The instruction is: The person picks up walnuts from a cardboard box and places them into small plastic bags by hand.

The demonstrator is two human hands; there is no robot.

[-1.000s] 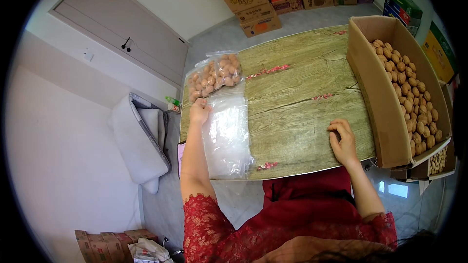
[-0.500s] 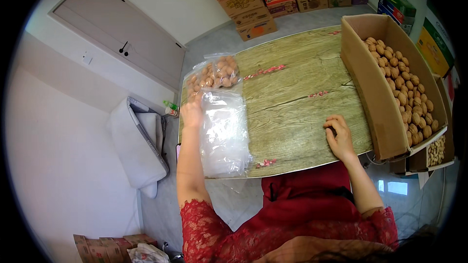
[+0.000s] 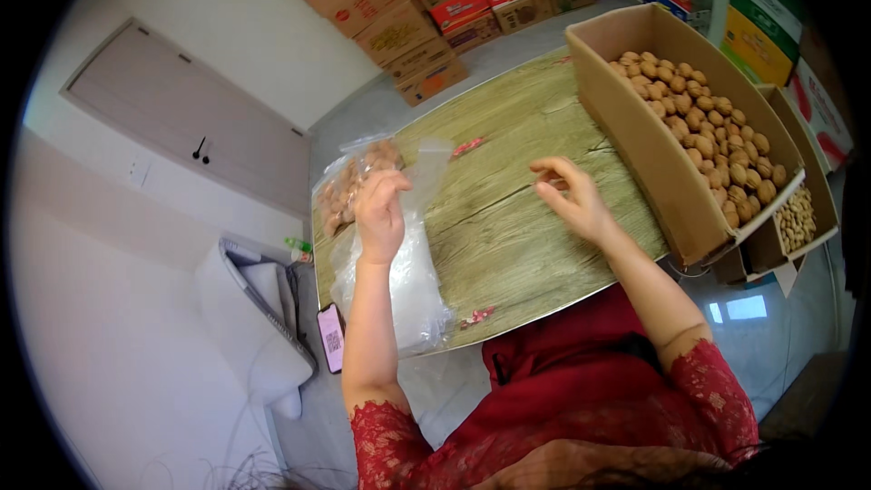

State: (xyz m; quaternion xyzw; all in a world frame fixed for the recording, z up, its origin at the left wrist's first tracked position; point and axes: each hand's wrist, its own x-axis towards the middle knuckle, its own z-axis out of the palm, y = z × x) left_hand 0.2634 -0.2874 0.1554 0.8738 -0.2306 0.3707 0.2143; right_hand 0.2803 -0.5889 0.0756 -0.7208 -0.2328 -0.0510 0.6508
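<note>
Plastic bag (image 3: pixel 432 161) in the left hand (image 3: pixel 379 213), walnuts on both sides

Curled fingers of the left hand grip the clear, flat bag near its top, above the left part of the table (image 3: pixel 517 245). The bag's upper strip sticks out to the right of the fingers. Just beneath and nearer the person lies a stack of clear bags (image 3: pixel 399 295), glossy and a little fanned, reaching almost to the table's near edge. Just beyond the left hand, at the far left of the table, sit filled bags (image 3: pixel 337 192), with brown walnuts showing through the plastic; the hand hides part of them.

The right hand (image 3: pixel 573 201) is open above the middle of the table, its thumb parted from loosely bent fingers. Both forearms come from red lace sleeves (image 3: pixel 386 436).

On the right stands a long, open cardboard box (image 3: pixel 626 141) holding many loose walnuts (image 3: pixel 712 141). Beside it, farther right and partly hidden, a second box (image 3: pixel 821 227) contains pale nuts (image 3: pixel 797 220).

The tabletop has a green-brown wood look with small red flower prints. By its left near corner is a phone (image 3: pixel 331 338) with a lit pink screen. Stacked cartons (image 3: pixel 381 32) line the far wall, and a grey door (image 3: pixel 190 118) is at the far left.
</note>
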